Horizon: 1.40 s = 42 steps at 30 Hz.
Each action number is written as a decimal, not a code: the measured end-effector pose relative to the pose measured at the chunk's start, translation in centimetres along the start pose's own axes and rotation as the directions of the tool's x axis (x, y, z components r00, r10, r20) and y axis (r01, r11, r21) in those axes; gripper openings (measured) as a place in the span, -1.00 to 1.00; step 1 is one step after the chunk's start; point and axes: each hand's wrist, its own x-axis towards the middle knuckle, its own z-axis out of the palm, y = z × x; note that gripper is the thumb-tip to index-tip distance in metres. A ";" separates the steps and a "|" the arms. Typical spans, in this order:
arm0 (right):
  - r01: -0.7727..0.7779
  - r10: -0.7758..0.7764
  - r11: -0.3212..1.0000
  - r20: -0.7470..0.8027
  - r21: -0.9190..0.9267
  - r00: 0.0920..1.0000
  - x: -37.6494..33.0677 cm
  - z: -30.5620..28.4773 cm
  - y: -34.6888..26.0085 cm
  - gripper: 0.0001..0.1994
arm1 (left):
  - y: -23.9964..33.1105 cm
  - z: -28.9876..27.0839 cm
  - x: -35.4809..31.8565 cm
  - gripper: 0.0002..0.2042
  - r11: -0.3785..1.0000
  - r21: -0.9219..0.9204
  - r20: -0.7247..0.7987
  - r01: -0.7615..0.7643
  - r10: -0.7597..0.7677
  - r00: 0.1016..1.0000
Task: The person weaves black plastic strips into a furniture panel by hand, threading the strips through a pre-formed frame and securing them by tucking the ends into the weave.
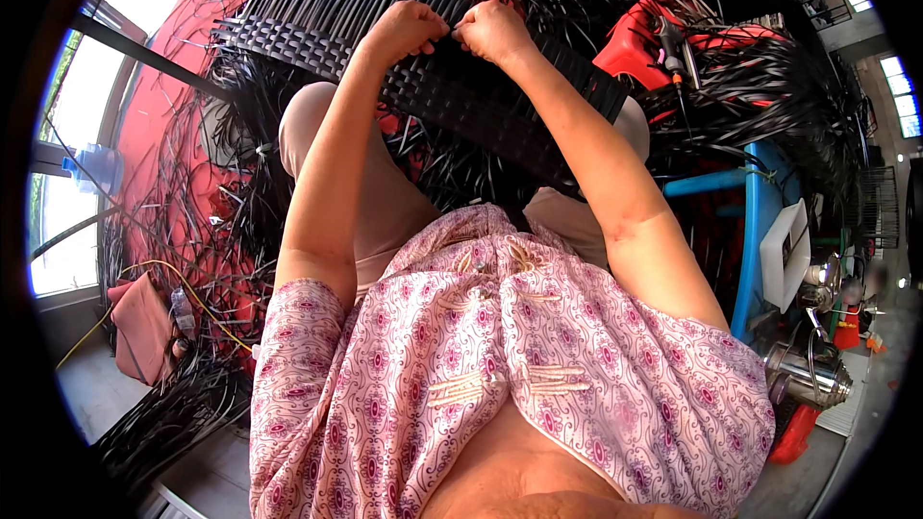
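Left hand (409, 31): fingers curled, tips pinched; cannot tell what, if anything, is held.
Right hand (492, 34): likewise pinched, near left; hold unclear.
Woven black panel (433, 101): beneath both hands, extending either side.

Woven panel (423, 101): black, plastic-looking, ribbed, semi-gloss. Loose strips (769, 86) right of panel: smooth, glossy plastic. Red stool (630, 50), right of panel: shiny plastic. Metal canister (812, 375), well right of panel: smooth, polished. Shirt (385, 365), on the panel's near side: matt printed cloth.
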 end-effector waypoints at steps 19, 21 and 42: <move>0.223 -0.237 0.871 -0.023 0.438 0.971 3.0 -11.2 -7.8 -0.70 | 0.7 -8.7 0.1 -0.81 0.896 -0.184 -0.269 -0.403 0.348 0.898; 0.289 -0.262 0.920 -0.131 0.265 0.956 4.8 -8.5 -6.9 -0.62 | 2.8 -7.9 -0.4 -0.92 0.799 -0.291 -0.327 -0.527 0.435 0.839; 0.149 -0.080 0.673 -0.129 0.724 0.988 -1.1 -3.3 -5.0 -0.78 | 3.4 -4.6 -2.9 -0.88 0.824 -0.340 -0.368 -0.454 0.327 0.870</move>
